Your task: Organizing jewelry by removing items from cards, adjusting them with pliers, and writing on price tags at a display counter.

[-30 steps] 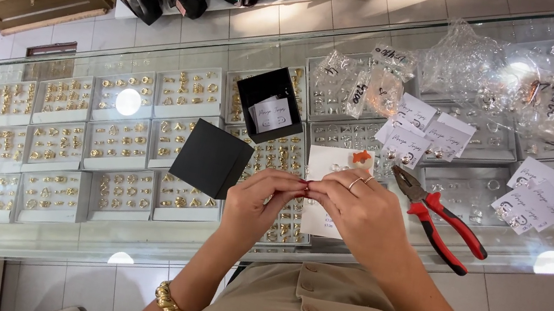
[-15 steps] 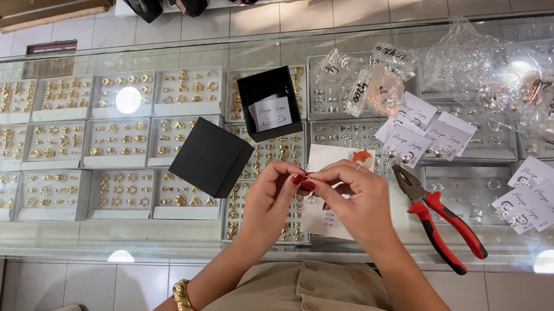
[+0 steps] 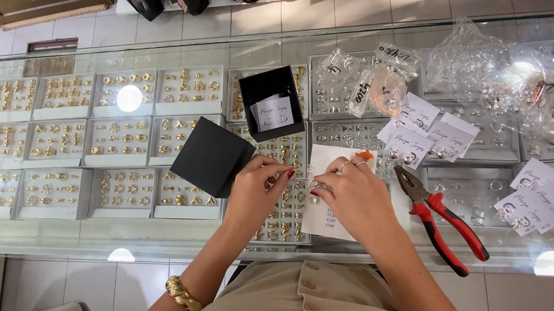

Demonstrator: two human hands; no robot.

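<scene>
My left hand (image 3: 257, 191) and my right hand (image 3: 355, 196) meet fingertip to fingertip over the glass counter (image 3: 125, 239). Together they pinch a tiny metallic jewellery piece (image 3: 314, 185), too small to tell its kind. Under them lies a white paper card (image 3: 323, 223). My right hand wears rings, and a gold chain bracelet (image 3: 183, 294) circles my left wrist. A black box lid (image 3: 211, 158) lies just left of my left hand. Right of my right hand lie red-handled pliers (image 3: 444, 224).
An open black box (image 3: 271, 101) with a white card inside stands beyond the hands. Clear plastic bags (image 3: 476, 61) of jewellery and white paper tags (image 3: 424, 128) cover the counter's right half. Trays of gold rings (image 3: 90, 138) show under the glass at left.
Both hands have slid slightly away from my body and lower over the white card, still pinched together. The left forearm has shifted a little to the right.
</scene>
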